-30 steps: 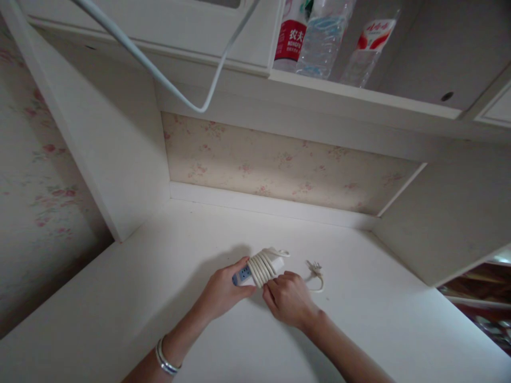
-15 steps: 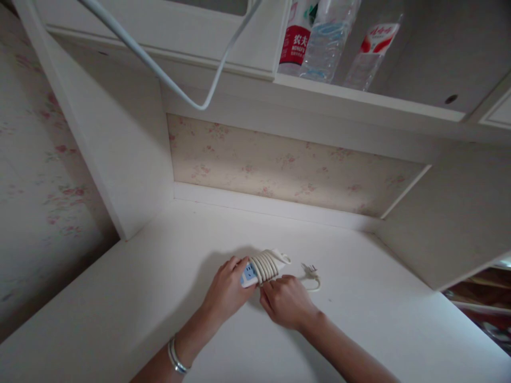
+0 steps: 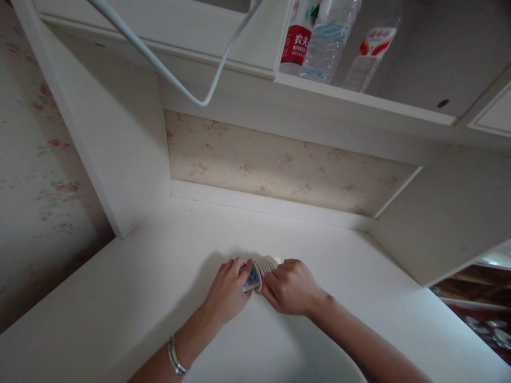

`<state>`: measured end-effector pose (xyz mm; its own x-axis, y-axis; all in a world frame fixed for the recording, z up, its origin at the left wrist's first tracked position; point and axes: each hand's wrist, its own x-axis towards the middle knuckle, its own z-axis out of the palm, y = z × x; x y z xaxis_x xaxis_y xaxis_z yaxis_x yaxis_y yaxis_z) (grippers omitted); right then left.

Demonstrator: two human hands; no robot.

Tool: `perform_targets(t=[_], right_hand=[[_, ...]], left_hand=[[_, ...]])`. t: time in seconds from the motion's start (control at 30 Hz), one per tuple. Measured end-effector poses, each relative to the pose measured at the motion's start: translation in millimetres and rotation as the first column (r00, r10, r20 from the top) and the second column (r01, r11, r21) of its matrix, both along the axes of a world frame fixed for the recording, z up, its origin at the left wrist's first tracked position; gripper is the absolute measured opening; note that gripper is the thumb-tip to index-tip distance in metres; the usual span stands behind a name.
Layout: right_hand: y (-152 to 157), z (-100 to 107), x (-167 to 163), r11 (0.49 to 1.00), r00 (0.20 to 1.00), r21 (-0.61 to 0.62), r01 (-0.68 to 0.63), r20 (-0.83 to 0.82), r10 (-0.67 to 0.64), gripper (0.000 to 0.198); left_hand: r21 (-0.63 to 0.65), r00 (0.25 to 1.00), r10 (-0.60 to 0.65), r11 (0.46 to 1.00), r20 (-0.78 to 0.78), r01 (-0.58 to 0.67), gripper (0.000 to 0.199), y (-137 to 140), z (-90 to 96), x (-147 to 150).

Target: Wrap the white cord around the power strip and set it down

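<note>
Head view: your left hand [image 3: 227, 288] is wrapped round the socket end of a white-and-blue rectangular plastic power strip [image 3: 252, 279], fingers curled closed on it. Your right hand [image 3: 294, 287] is a near-fist, closed on the cream flexible cord [image 3: 265, 266] coiled round the strip; its fingertips are partly hidden. Strip sits between your hands, over the flat white desktop [image 3: 223, 223]; can't tell if it touches.

Risk: coils could slip off the end or loosen if your right fingers slacken, or bunch if you pull unevenly.

Counts: one strip, one cord, two hands, three clear plastic bottles [image 3: 327, 42] on the white shelf [image 3: 379, 102], one pale-blue hanging cable [image 3: 159, 66]. Loops too blurred to count.
</note>
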<state>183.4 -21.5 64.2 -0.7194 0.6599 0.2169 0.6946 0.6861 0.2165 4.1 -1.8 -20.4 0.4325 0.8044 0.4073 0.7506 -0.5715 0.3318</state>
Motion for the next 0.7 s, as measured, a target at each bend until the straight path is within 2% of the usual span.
perform_targets(t=[0.1, 0.17, 0.33, 0.43, 0.53, 0.63, 0.7], right_hand=[[16, 15, -4, 0.998, 0.999, 0.030, -0.047, 0.009, 0.047, 0.035], [30, 25, -7, 0.999, 0.999, 0.047, -0.027, 0.036, 0.025, 0.036], [64, 35, -15, 0.984, 0.983, 0.044, 0.174, 0.053, -0.177, 0.041], [78, 29, -17, 0.964, 0.963, -0.021, 0.266, 0.061, -0.264, 0.044], [86, 16, -12, 0.951, 0.959, -0.129, 0.282, 0.013, -0.283, 0.043], [90, -1, -4, 0.928, 0.951, -0.293, 0.228, -0.138, -0.277, 0.045], [90, -14, 2, 0.892, 0.909, -0.409, 0.194, -0.268, -0.320, 0.050]], left_hand=[[-0.011, 0.998, -0.049, 0.999, -0.036, 0.048, 0.053, -9, 4.8, 6], [-0.028, 0.995, -0.088, 0.996, -0.048, 0.087, 0.050, -15, 6.9, 8], [-0.060, 0.968, -0.251, 0.967, -0.008, 0.250, 0.058, -24, 13.6, 8], [-0.073, 0.947, -0.302, 0.948, 0.106, 0.311, 0.048, -27, 22.9, 4], [-0.073, 0.923, -0.318, 0.938, 0.216, 0.340, 0.048, -27, 33.2, -2], [-0.063, 0.906, -0.309, 0.938, 0.289, 0.340, 0.052, -26, 39.6, -8], [-0.052, 0.901, -0.294, 0.944, 0.317, 0.326, 0.051, -25, 41.1, -10]])
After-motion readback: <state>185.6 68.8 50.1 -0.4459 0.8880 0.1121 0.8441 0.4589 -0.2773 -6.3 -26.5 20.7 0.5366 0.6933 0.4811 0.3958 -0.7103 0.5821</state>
